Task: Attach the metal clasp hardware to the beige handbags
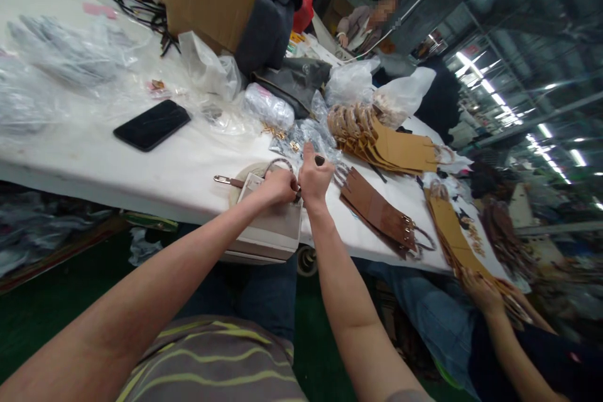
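right hand (315,177) is clenched around a dark-handled tool (320,161), handle end up by the thumb, working end hidden between the hands. left hand (281,185) is just beside it, fingers bent in over the cream boxy piece (271,239); can't tell what they pinch, if anything. piece sits at the near edge of the white table (155,173), in front of the torso. a handle loop (282,161) shows just behind the left hand, brown strap with metal fitting (229,181) sticks out to its left. gold-tone hardware (274,132) lies on plastic beyond the hands. smartphone (152,125) further left, brown panels with handles (377,208) to the right. co-worker's hand (483,289) is on a tan panel stack (445,217) at far right.
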Action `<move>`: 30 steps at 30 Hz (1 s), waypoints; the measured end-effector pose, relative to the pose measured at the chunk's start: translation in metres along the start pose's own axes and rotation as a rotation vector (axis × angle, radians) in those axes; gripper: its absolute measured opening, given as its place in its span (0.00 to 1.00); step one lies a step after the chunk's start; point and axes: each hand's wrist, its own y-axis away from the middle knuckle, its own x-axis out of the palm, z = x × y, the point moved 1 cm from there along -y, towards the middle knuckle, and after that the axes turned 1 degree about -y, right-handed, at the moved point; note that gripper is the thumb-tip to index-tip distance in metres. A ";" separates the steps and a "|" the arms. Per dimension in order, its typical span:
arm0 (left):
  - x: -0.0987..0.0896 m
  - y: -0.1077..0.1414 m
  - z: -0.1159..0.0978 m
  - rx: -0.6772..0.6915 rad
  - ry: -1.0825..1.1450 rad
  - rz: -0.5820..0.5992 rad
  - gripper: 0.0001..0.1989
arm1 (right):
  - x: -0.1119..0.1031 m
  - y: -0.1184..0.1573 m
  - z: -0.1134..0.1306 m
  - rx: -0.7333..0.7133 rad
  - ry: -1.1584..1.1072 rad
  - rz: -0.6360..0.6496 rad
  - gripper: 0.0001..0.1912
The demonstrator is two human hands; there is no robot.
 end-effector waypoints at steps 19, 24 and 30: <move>0.005 -0.009 0.005 0.080 -0.082 0.003 0.12 | -0.010 0.045 -0.002 -0.243 0.059 -0.132 0.34; 0.004 0.011 -0.001 0.118 -0.110 -0.085 0.17 | -0.011 0.047 0.001 -0.257 0.002 -0.140 0.34; -0.061 0.067 0.044 0.268 0.054 -0.549 0.15 | -0.014 0.039 0.001 -0.214 -0.080 -0.116 0.35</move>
